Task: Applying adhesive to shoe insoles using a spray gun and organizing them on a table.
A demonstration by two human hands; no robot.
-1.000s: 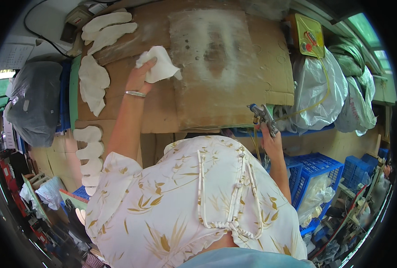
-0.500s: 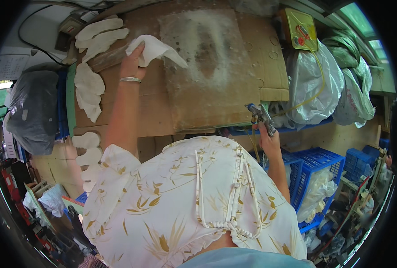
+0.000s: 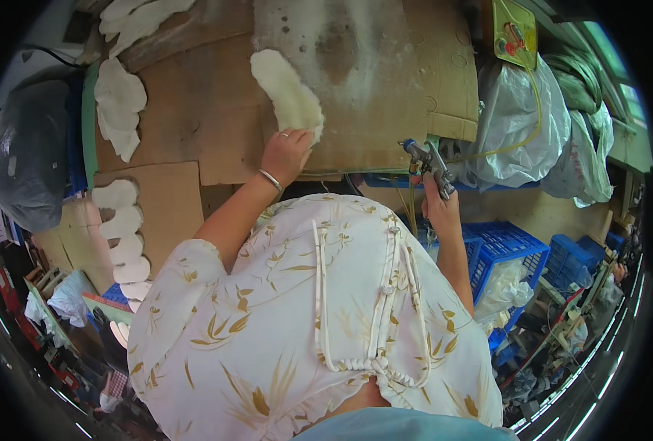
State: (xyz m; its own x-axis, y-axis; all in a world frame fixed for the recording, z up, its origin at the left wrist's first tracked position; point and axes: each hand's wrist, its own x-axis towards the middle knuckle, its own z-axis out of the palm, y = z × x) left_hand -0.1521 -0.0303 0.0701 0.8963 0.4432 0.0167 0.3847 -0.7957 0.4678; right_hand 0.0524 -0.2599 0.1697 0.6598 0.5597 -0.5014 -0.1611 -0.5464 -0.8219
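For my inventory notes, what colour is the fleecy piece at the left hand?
The fleecy piece is creamy white, best seen in the head view.

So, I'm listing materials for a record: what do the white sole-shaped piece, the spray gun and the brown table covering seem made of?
The sole-shaped piece: probably fleece or felt, matte, with a fuzzy edge.
The spray gun: likely metal, from its shiny silvery body; its blue end could be coloured metal or plastic.
The table covering: apparently cardboard, dull brown, with straight seams.

Free cardboard (image 3: 374, 136) between insole (image 3: 291, 92) and sprayer (image 3: 436, 170)
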